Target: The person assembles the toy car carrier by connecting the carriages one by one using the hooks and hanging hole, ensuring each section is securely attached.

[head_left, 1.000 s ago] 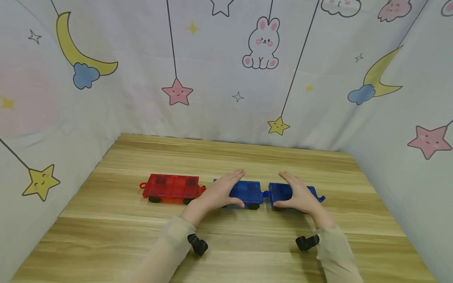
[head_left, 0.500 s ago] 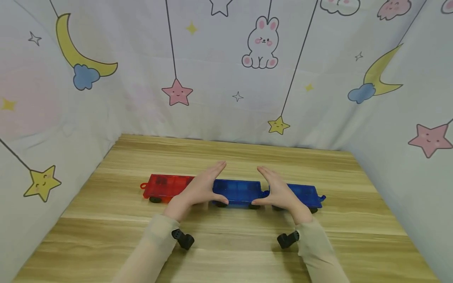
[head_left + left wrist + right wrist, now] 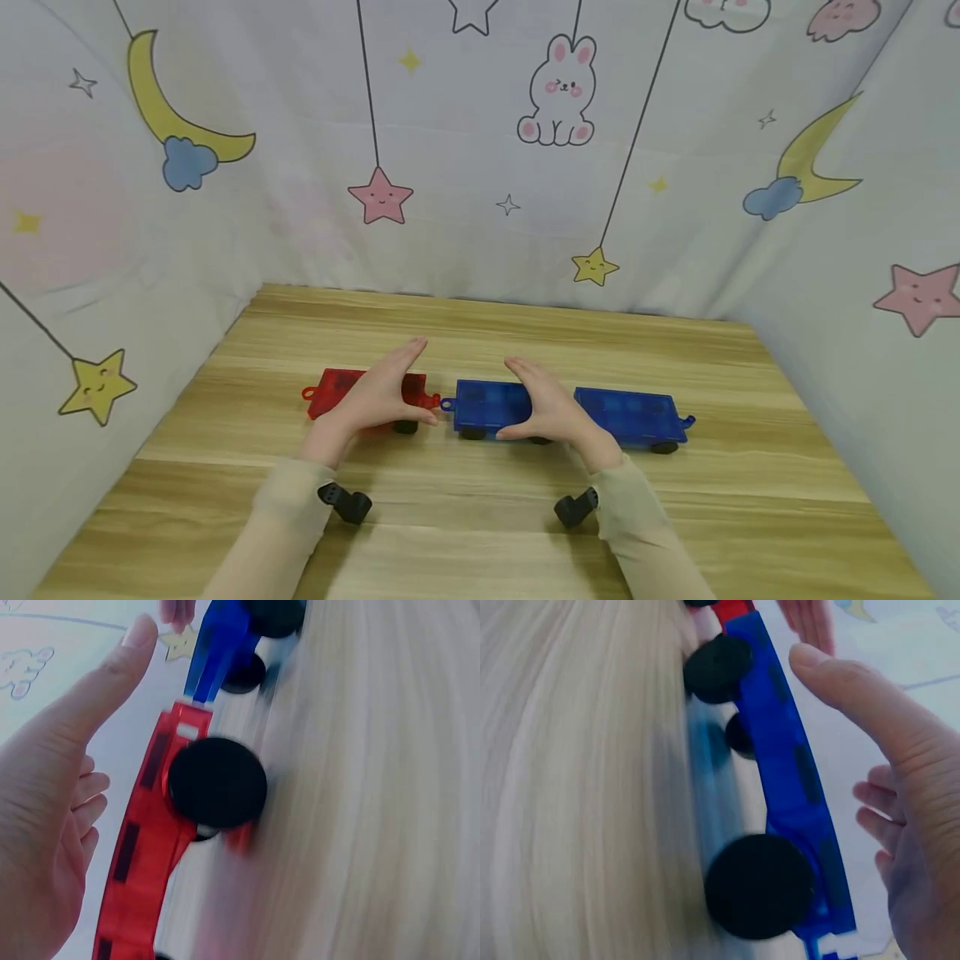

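A red toy train car (image 3: 415,387) with black wheels stands at the left end of a row on the table. To its right come a blue car (image 3: 483,407) and another blue car (image 3: 633,417), all flat-topped and see-through. Over the red car hovers my left hand (image 3: 371,396), thumb spread from straight fingers, covering its middle. My right hand (image 3: 555,410) has the same spread shape over the right part of the middle blue car, hiding the coupling behind it. In the left wrist view a gap shows between the left thumb and the red car (image 3: 135,892). Both hands hold nothing.
The wooden table (image 3: 465,508) runs out in front of the row. A white printed curtain (image 3: 450,250) closes off the back and both sides. Small black cameras sit on both wrists. A hook (image 3: 686,422) sticks out from the right-end car.
Both hands have swept left along the row: the left from the middle blue car to the red one, the right from the right-end blue car to the middle one. The cars stay in place.
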The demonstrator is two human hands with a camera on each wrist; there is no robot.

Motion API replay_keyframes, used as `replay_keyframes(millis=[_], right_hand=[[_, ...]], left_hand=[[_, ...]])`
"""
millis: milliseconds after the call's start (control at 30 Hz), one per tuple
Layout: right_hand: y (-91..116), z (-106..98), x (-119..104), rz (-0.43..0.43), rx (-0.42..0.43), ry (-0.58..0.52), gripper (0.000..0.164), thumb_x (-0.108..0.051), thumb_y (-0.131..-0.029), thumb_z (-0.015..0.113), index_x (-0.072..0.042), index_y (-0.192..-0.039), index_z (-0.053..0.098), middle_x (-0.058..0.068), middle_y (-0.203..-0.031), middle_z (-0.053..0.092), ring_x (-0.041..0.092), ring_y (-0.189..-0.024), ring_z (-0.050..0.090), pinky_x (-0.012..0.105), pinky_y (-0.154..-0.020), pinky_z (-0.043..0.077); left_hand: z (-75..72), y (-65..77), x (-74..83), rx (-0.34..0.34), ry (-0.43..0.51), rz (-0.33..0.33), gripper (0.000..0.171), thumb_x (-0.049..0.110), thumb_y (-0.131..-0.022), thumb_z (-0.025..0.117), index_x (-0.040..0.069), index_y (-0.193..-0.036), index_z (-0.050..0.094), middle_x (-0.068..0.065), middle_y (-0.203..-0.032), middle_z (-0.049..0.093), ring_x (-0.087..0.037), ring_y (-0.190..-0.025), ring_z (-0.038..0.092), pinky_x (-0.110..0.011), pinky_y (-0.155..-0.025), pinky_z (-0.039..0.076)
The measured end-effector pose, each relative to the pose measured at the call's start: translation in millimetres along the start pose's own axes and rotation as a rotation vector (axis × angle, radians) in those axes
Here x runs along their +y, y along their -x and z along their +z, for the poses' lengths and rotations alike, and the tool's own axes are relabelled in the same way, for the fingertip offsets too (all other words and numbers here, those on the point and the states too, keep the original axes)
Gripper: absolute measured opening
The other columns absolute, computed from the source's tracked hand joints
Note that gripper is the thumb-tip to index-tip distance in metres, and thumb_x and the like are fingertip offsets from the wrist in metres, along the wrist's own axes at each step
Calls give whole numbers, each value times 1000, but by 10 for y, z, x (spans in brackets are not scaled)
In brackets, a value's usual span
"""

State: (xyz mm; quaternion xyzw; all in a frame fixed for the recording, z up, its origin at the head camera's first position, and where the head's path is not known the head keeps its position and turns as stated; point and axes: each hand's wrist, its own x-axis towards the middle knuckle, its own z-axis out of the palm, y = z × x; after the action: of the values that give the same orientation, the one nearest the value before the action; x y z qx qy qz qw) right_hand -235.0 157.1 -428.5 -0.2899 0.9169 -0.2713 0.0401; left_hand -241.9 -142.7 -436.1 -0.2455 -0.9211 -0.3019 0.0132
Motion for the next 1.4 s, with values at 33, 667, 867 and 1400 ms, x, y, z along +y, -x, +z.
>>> replay_keyframes(millis=[33, 667, 867, 1400], right_hand=[[-11, 15, -11, 1, -6, -9, 108, -41, -71, 87, -3, -153, 28, 21, -158, 29, 40, -147, 24, 61, -115, 26], [-107, 207, -38, 32, -47, -12, 90, -32, -75, 85, -4, -148, 40, 17, -151, 42, 36, -141, 37, 53, -114, 34], [-84, 202, -37, 53, -31, -52, 87, -30, -76, 84, -5, -148, 41, 15, -150, 44, 35, -140, 38, 53, -113, 34], [-90, 207, -9, 45, -40, -59, 86, -29, -79, 83, -4, -148, 39, 16, -151, 43, 36, -140, 38, 54, -113, 34]], left_hand=[[-8, 15, -27, -1, 8, -8, 119, 45, -65, 89, 4, -155, 23, -16, -161, 25, -36, -147, 25, -56, -116, 27], [-94, 153, -208, -65, 101, -73, 92, 37, -68, 89, 3, -143, 48, -14, -143, 53, -35, -131, 49, -54, -107, 42], [-72, 143, -223, -54, 95, -63, 87, 37, -69, 89, 4, -140, 52, -13, -139, 57, -33, -127, 52, -52, -105, 44], [-79, 155, -228, -53, 102, -86, 86, 37, -68, 89, 6, -140, 53, -13, -139, 57, -32, -127, 52, -52, -105, 45]])
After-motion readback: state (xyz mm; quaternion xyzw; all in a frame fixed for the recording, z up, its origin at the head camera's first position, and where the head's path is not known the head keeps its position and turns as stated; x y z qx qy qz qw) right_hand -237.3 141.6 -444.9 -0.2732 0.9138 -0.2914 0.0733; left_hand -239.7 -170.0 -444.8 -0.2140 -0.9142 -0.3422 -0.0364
